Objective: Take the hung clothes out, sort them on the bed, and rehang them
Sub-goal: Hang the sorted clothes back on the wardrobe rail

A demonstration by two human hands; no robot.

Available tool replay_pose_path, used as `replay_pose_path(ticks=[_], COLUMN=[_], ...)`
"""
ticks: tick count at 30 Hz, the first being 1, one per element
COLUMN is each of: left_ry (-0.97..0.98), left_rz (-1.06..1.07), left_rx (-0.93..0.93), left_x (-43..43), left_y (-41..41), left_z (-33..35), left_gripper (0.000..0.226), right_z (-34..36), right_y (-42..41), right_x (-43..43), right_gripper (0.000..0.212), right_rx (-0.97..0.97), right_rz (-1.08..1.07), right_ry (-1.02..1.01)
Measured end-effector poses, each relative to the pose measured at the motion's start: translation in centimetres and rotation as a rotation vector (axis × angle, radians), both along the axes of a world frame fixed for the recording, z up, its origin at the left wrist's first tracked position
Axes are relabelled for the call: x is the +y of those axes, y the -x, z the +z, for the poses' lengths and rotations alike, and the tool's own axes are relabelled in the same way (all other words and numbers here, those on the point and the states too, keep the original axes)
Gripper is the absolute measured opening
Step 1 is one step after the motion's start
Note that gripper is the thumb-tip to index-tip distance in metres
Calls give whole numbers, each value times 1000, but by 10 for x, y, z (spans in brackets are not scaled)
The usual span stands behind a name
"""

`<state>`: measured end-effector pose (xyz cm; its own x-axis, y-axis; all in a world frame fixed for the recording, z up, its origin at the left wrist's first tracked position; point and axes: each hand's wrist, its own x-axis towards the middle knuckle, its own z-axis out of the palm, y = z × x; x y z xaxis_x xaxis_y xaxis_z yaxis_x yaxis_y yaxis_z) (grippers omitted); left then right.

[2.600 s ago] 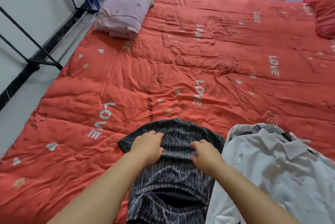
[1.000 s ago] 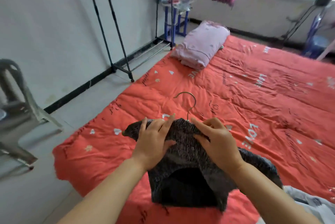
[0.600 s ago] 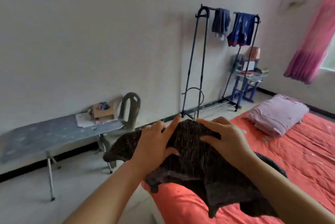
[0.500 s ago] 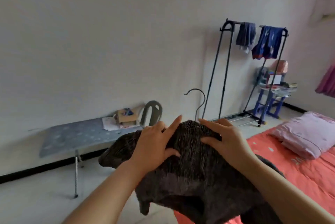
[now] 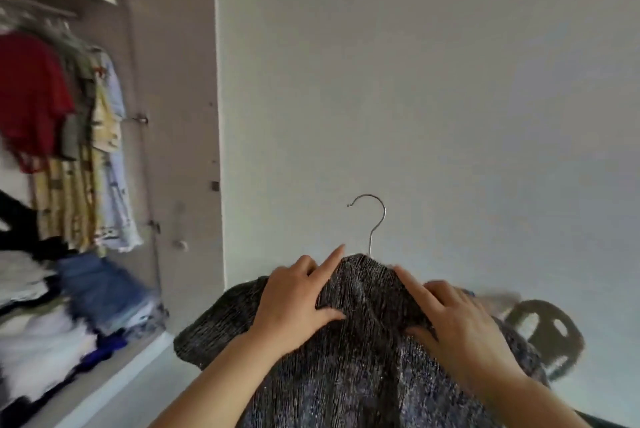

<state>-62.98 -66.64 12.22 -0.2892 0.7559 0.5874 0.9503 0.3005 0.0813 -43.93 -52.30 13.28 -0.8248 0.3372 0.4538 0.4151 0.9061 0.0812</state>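
I hold the dark knit top (image 5: pixel 363 358) up in front of me on its hanger, whose metal hook (image 5: pixel 372 219) rises bare above the neckline against the pale wall (image 5: pixel 415 81). My left hand (image 5: pixel 298 303) has its grip closed on the left shoulder of the garment, thumb pinching the fabric and index finger stretched up toward the collar. My right hand (image 5: pixel 453 320) has its grip closed on the right shoulder, thumb tucked under a fold. The top's sleeve droops off to the left. At far left stands the open wardrobe (image 5: pixel 166 150) (blurred), with a red shirt (image 5: pixel 31 98) and pale patterned clothes (image 5: pixel 104 150) hanging from its rail and folded stacks (image 5: pixel 69 306) below. A grey chair back (image 5: pixel 543 337) shows behind my right hand.
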Motion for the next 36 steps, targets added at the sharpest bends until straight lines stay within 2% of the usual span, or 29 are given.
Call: replay_pose_path(ticks=[4, 8, 13, 16, 19, 29, 33, 36], left_ry=[-8, -57, -106, -129, -154, -221, -236, -223], left_rz=[209, 383, 540, 601, 663, 801, 856, 921], left_rx=[-28, -44, -27, -29, -15, -25, 8, 58], left_x=[-29, -66, -108, -128, -142, -167, -178, -188], left_y=[60, 114, 187, 237, 292, 446, 503, 554], left_z=[11, 19, 23, 24, 29, 48, 51, 57], left_gripper=[92, 95, 97, 94, 92, 90, 88, 86], right_z=[10, 23, 22, 25, 29, 64, 66, 72], right_y=[91, 180, 288, 351, 413, 582, 654, 715], right_x=[10, 2, -19, -37, -53, -79, -86, -93], right_gripper=[86, 87, 86, 96, 94, 94, 90, 78], right_rx=[73, 108, 119, 131, 170, 180, 195, 261], right_rz=[270, 471, 680, 707, 718, 769, 833, 888], right_ry=[-5, 120, 94, -3, -68, -86, -114, -170])
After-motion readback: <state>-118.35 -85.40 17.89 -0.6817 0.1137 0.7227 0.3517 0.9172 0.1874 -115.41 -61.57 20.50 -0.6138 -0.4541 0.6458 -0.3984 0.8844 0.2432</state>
